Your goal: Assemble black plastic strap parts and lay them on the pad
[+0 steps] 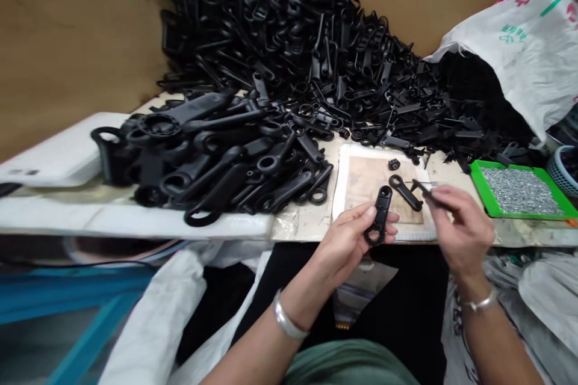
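Note:
My left hand (350,237) holds a flat black plastic handle piece (380,213) upright between thumb and fingers, over the table's front edge. My right hand (460,225) pinches a smaller thin black part (427,191) just to the right of it. On a worn white-edged work pad (361,177) lie a second black handle piece (405,191) and a small black round part (394,163), both just beyond my hands.
A big heap of black plastic handles (289,54) fills the table's back and middle, with larger ones (212,156) at the left. A green tray of small metal pieces (519,191) sits right. A white sack (528,42) lies at the right rear.

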`<state>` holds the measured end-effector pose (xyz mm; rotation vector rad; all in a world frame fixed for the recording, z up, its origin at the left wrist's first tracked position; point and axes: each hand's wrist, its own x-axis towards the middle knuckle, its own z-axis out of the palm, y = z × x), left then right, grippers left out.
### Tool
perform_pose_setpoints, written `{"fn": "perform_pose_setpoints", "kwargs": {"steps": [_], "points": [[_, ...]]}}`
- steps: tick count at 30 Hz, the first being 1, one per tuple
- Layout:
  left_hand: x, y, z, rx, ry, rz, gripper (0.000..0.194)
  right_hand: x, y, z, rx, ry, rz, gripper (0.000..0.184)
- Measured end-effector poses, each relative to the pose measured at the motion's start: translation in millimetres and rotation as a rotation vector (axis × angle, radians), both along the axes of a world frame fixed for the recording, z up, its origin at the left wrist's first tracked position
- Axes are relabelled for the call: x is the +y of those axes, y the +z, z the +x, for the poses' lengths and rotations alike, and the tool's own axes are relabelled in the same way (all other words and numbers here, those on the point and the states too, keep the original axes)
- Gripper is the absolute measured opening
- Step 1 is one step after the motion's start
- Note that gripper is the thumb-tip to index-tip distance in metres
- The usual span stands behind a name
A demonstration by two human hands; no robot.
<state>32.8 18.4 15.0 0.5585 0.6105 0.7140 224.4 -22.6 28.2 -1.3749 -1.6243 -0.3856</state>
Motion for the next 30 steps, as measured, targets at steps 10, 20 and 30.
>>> {"fn": "perform_pose_setpoints", "kwargs": {"steps": [10, 20, 30], "points": [[-13, 0.6, 7, -0.156, 0.081, 0.021, 0.025, -3, -27.7, -54, -0.155, 0.006, 0.146, 0.035], [-10, -5.1, 8, -0.111, 0.194, 0.165, 0.033, -18, -16.4, -62, -0.347, 0.138, -0.193, 0.035], [-14, -5.3, 2, 0.151, 0.089, 0.473, 0.035, -8, -4.5, -56, 0.86, 0.296, -0.608, 0.036]]}}
